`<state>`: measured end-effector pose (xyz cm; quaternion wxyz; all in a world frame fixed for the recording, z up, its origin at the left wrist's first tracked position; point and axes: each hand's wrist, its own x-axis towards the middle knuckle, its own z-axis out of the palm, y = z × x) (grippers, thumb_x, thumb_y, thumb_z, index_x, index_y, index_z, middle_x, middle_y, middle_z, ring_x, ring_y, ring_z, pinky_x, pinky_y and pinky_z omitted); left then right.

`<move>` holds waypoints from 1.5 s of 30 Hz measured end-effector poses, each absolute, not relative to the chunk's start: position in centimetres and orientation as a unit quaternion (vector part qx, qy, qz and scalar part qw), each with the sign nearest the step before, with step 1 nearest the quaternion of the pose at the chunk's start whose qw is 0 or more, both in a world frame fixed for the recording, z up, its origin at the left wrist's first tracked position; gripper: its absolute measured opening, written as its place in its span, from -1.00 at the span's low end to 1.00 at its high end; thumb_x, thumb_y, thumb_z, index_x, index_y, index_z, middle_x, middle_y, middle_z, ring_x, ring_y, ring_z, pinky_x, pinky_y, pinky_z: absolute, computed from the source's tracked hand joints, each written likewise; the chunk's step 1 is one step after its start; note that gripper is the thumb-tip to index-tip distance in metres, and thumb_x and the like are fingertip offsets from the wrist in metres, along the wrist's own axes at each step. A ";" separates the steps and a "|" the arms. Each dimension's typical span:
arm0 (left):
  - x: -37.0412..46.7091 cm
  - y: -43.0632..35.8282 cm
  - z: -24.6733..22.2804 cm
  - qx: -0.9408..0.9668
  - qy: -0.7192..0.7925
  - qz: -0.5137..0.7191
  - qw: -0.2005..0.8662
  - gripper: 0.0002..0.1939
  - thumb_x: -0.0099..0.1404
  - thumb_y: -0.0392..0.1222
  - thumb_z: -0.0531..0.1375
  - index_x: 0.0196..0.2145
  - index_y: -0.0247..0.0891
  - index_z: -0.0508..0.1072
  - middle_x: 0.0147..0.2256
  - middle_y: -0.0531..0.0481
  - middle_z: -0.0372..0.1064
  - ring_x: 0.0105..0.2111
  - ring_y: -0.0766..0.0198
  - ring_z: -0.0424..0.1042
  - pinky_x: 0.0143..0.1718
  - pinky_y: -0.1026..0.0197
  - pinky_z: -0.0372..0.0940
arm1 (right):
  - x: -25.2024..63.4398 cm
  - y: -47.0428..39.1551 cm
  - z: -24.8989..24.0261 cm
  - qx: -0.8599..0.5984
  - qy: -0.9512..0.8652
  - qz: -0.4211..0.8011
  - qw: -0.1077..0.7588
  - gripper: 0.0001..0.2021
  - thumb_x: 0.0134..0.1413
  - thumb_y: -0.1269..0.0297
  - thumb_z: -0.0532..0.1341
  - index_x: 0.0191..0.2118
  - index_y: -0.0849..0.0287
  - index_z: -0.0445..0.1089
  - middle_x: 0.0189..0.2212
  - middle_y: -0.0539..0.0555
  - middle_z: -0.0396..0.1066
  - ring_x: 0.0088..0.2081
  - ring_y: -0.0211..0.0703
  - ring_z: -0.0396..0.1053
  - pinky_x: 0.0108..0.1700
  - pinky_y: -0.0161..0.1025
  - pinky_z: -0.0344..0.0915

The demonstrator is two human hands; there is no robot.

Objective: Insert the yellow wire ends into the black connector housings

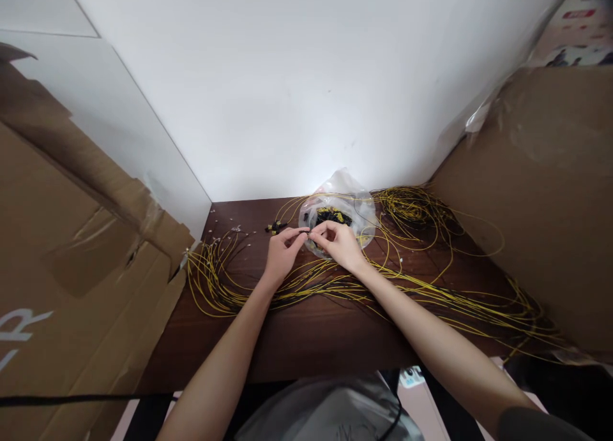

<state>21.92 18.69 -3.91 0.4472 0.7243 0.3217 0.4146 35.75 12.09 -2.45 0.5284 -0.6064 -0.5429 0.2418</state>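
Observation:
My left hand (282, 253) and my right hand (339, 242) meet fingertip to fingertip over the front of a clear plastic bag (366, 221). Thumb and forefinger of each are pinched closed. A small dark piece (305, 231) shows at the left fingertips; its kind is too small to tell. Whatever the right fingertips hold is hidden. Small black and yellow parts (335, 215) lie inside the bag. Beneath my wrists runs a long bundle of yellow and black wires (306, 293). Left of the bag lie a few black connectors (275, 226) on thin yellow wires.
A tangled coil of yellow wire (407, 205) rests at the back right of the dark brown tabletop (325, 345). Cardboard boxes flank it on the left (96, 256) and right (531, 224). A white wall (306, 90) rises behind. White scraps lie at the left.

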 end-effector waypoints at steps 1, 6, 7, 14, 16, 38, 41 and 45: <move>21.9 18.8 -4.0 0.714 0.330 0.420 0.452 -0.74 0.13 -0.13 0.18 -0.25 -0.30 0.53 -0.40 -0.03 0.43 -0.45 0.33 0.32 -0.38 0.31 0.19 | 35.7 12.0 -2.3 -0.606 -0.553 0.218 0.529 -0.85 -0.06 0.27 0.20 -0.40 0.25 0.42 -0.51 0.03 0.41 -0.55 -0.32 0.27 -0.49 -0.37 0.19; 21.8 18.9 -4.0 0.689 0.344 0.434 0.467 -0.73 0.11 -0.13 0.19 -0.25 -0.29 0.53 -0.38 -0.04 0.46 -0.43 0.30 0.36 -0.34 0.29 0.23 | 35.6 11.9 -2.1 -0.616 -0.578 0.163 0.509 -0.89 -0.04 0.35 0.17 -0.44 0.24 0.44 -0.49 0.04 0.44 -0.50 -0.31 0.30 -0.44 -0.37 0.20; 21.8 18.8 -4.0 0.689 0.341 0.435 0.469 -0.73 0.11 -0.13 0.19 -0.25 -0.30 0.53 -0.38 -0.04 0.46 -0.42 0.30 0.37 -0.33 0.28 0.23 | 35.6 11.9 -2.2 -0.619 -0.577 0.163 0.508 -0.88 -0.04 0.35 0.17 -0.45 0.25 0.43 -0.50 0.04 0.44 -0.51 -0.31 0.30 -0.45 -0.37 0.19; 21.9 18.5 -4.1 0.714 0.325 0.422 0.455 -0.74 0.13 -0.12 0.18 -0.26 -0.31 0.53 -0.39 -0.05 0.46 -0.45 0.31 0.36 -0.37 0.29 0.23 | 35.3 12.0 -2.7 -0.621 -0.572 0.180 0.505 -0.86 -0.02 0.31 0.15 -0.45 0.24 0.41 -0.51 0.04 0.41 -0.50 -0.29 0.29 -0.43 -0.35 0.18; 21.9 18.4 -4.0 0.730 0.315 0.415 0.443 -0.74 0.14 -0.13 0.17 -0.26 -0.31 0.53 -0.37 -0.05 0.45 -0.44 0.31 0.36 -0.38 0.30 0.23 | 35.2 12.0 -2.8 -0.619 -0.577 0.183 0.501 -0.86 -0.01 0.30 0.15 -0.44 0.23 0.41 -0.50 0.03 0.41 -0.50 -0.29 0.29 -0.43 -0.35 0.18; 21.8 18.4 -3.1 0.639 0.364 0.453 0.504 -0.69 0.07 -0.10 0.22 -0.26 -0.33 0.52 -0.40 -0.08 0.49 -0.48 0.32 0.36 -0.47 0.31 0.23 | 36.0 12.0 -2.1 -0.623 -0.584 0.164 0.494 -0.85 -0.01 0.28 0.16 -0.44 0.23 0.42 -0.49 0.04 0.41 -0.48 -0.28 0.29 -0.43 -0.34 0.19; 21.7 18.3 -3.0 0.643 0.360 0.450 0.505 -0.70 0.07 -0.11 0.21 -0.26 -0.33 0.52 -0.40 -0.08 0.49 -0.49 0.33 0.35 -0.48 0.31 0.23 | 36.0 12.0 -2.2 -0.620 -0.588 0.164 0.493 -0.85 0.00 0.27 0.15 -0.44 0.22 0.42 -0.49 0.03 0.40 -0.48 -0.28 0.29 -0.43 -0.33 0.19; 21.7 18.3 -2.9 0.650 0.351 0.447 0.505 -0.70 0.07 -0.09 0.22 -0.27 -0.32 0.52 -0.38 -0.08 0.48 -0.51 0.34 0.33 -0.49 0.31 0.21 | 35.9 12.0 -2.3 -0.620 -0.592 0.165 0.489 -0.86 0.00 0.29 0.16 -0.44 0.22 0.41 -0.49 0.03 0.41 -0.47 -0.28 0.29 -0.42 -0.33 0.18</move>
